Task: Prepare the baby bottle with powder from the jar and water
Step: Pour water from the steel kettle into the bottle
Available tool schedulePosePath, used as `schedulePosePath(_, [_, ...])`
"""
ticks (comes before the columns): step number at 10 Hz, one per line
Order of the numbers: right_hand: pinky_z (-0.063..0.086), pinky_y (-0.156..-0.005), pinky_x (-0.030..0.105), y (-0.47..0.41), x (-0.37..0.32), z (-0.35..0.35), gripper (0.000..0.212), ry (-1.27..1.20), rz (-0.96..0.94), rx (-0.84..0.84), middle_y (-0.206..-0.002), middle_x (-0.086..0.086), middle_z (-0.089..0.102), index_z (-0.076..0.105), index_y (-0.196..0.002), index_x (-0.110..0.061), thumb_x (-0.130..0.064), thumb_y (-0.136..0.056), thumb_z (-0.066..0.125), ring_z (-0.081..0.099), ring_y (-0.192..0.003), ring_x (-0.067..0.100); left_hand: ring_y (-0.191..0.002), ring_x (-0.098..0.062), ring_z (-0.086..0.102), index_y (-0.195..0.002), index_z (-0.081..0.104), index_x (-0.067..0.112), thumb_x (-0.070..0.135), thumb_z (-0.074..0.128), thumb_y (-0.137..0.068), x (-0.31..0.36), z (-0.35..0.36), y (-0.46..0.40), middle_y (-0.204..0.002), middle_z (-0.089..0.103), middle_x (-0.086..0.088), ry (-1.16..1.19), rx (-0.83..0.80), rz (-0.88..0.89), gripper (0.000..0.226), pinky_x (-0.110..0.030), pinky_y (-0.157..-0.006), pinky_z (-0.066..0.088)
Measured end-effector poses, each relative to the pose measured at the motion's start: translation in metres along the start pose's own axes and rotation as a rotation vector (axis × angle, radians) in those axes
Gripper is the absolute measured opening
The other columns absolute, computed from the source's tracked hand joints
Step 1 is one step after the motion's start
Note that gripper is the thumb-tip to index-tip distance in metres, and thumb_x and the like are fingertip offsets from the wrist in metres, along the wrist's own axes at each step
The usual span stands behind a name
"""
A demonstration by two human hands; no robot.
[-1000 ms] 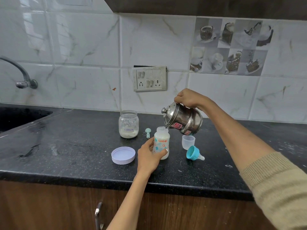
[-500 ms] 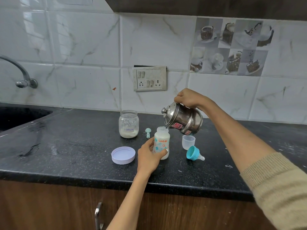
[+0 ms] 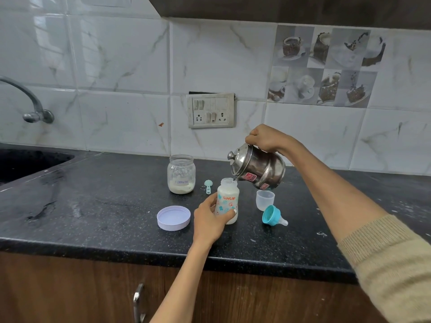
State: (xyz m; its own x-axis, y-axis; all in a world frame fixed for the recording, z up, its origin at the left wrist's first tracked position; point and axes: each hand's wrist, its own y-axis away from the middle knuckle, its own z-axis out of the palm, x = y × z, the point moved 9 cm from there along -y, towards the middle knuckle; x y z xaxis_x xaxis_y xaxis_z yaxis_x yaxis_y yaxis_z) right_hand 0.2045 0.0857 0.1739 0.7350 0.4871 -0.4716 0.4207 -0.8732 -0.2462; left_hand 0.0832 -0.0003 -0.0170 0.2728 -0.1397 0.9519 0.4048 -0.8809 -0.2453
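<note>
Nearest the camera, a brown wooden cabinet front (image 3: 70, 287) with a metal handle (image 3: 138, 299) runs under the edge of the black speckled counter (image 3: 93, 206). The left hand (image 3: 208, 221) reaches up from below and is wrapped around the lower part of the baby bottle (image 3: 228, 200), thumb on the near left side and fingertips (image 3: 233, 211) curled round the front; the bottle stands upright on the counter, its neck open, and looks white and milky inside. Just left of that hand lies a pale lilac jar lid (image 3: 173, 217), flat with its rim up. To the right of the bottle a teal nipple ring (image 3: 271, 214) with its clear teat lies on its side, and just behind it stands a clear cap (image 3: 265, 200), mouth upward.

The right arm comes in from the lower right in a beige knitted sleeve (image 3: 391, 264). The right hand (image 3: 265, 137) is closed in a fist on the handle of a steel kettle (image 3: 258, 170), held in the air above and to the right of the bottle and tipped left so its spout sits right at the bottle's mouth.

Further back, left of the bottle, stands an open glass jar (image 3: 181, 174) labelled "Formula", with white powder in its bottom. Between jar and bottle lies a small teal scoop (image 3: 208, 185). Behind is the marble-patterned tiled wall with a switch plate (image 3: 211, 110), and at far left a tap (image 3: 35, 108) over a dark sink (image 3: 28, 162)
</note>
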Motion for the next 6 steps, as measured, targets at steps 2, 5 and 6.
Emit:
schedulePosePath(2, [0.015, -0.051, 0.029, 0.0, 0.002, 0.0, 0.041, -0.011, -0.006, 0.004, -0.056, 0.001, 0.02, 0.024, -0.055, -0.017, -0.01, -0.09, 0.046, 0.018, -0.052, 0.014, -0.121, -0.016, 0.054, -0.136, 0.047, 0.016, 0.017, 0.079, -0.073, 0.0, 0.0, 0.0, -0.134, 0.056, -0.005, 0.01, 0.0, 0.0, 0.07, -0.039, -0.103, 0.045])
schedulePosePath(5, [0.014, -0.051, 0.03, 0.0, 0.014, 0.0, 0.042, -0.093, -0.003, 0.02, -0.057, 0.001, 0.019, 0.024, -0.055, -0.018, -0.011, -0.091, 0.044, 0.017, -0.052, 0.014, -0.12, -0.016, 0.055, -0.134, 0.05, 0.016, 0.017, 0.079, -0.072, 0.001, 0.0, 0.001, -0.132, 0.057, -0.004, 0.02, 0.002, 0.007, 0.069, -0.039, -0.102, 0.046])
schedulePosePath(6, [0.013, -0.052, 0.03, -0.001, 0.017, 0.002, 0.041, -0.133, -0.006, 0.026, -0.058, 0.001, 0.018, 0.023, -0.055, -0.019, -0.01, -0.089, 0.043, 0.016, -0.053, 0.014, -0.117, -0.015, 0.057, -0.132, 0.052, 0.017, 0.018, 0.08, -0.071, 0.002, -0.001, 0.001, -0.13, 0.059, -0.004, 0.015, 0.006, 0.019, 0.067, -0.039, -0.1, 0.048])
